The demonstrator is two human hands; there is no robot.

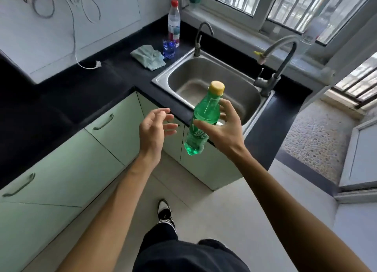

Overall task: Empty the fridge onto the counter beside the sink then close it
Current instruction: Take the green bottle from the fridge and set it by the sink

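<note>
Green bottle (204,121) sits tilted in my right hand (224,127), thumb across its label, carried above the counter (114,72) edge in front of the sink (214,80) (fridge out of view). My left hand (155,129) hangs open and empty, ready to steady it.

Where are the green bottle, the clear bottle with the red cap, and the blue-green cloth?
green bottle (206,112): head view, on its upper body below the yellow cap.
clear bottle with the red cap (174,23): head view, on its clear mid-body.
blue-green cloth (148,56): head view, on its crumpled middle.
</note>
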